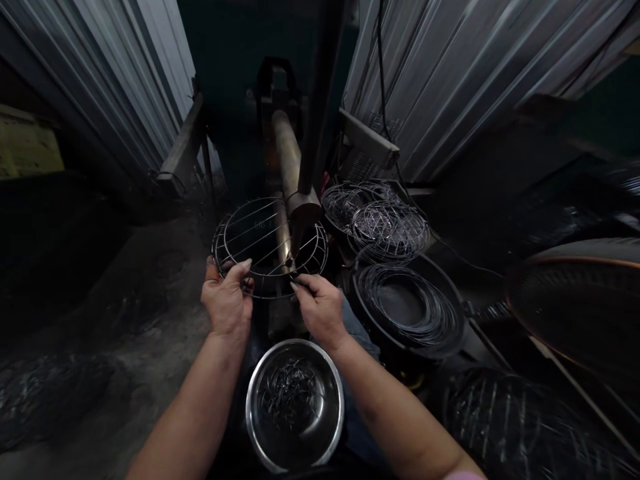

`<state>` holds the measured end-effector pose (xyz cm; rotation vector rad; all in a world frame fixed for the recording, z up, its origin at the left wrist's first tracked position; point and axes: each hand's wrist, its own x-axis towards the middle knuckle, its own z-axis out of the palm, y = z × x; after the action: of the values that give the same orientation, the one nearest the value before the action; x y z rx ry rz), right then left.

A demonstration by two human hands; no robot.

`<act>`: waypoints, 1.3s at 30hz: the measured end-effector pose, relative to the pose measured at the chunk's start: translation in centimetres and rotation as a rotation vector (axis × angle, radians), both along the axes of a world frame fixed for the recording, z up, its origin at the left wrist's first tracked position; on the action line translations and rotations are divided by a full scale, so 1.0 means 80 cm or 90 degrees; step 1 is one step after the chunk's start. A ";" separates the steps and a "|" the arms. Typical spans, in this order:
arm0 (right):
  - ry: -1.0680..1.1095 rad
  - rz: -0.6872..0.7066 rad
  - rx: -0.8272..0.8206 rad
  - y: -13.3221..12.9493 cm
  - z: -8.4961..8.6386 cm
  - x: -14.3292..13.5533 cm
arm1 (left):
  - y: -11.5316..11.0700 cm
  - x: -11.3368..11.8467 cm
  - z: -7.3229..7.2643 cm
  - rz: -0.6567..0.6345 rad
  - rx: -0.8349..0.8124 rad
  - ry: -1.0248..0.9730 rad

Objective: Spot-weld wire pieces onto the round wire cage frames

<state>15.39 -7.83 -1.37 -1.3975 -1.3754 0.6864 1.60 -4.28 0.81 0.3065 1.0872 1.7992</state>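
Note:
A round wire rack (250,230) with two rings and cross wires lies between the electrodes of a spot welder (289,160). My left hand (227,293) grips the rack's near left rim, thumb on top and fingers below. My right hand (317,303) is closed in a pinch at the near right rim, close to the electrode tip (290,259). What its fingertips hold is too small and dark to make out. Below the hands stands a steel bowl (251,427) with many short wire pieces (290,393) inside.
To the right, wire rings (390,227) are piled above a dark basin (453,343) with more wire rings (400,303). A large round fan-like guard (575,300) stands at the far right. Wooden boards (183,143) flank the machine, and corrugated sheets (425,67) rise behind.

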 end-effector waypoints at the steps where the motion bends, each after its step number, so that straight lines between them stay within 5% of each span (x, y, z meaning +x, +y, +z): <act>1: 0.008 -0.006 -0.009 0.001 -0.002 -0.001 | 0.000 0.000 0.000 0.000 0.003 0.001; 13: 0.321 -0.044 -0.079 0.009 0.003 -0.019 | 0.010 -0.001 -0.004 -0.009 0.016 -0.014; 39: 0.306 -0.047 -0.019 0.027 0.001 -0.018 | 0.035 0.002 -0.003 0.002 -0.021 -0.008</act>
<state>13.92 -5.67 -1.31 -1.1980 -0.9325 0.9253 1.73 -1.51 0.58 0.2742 1.1081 1.7816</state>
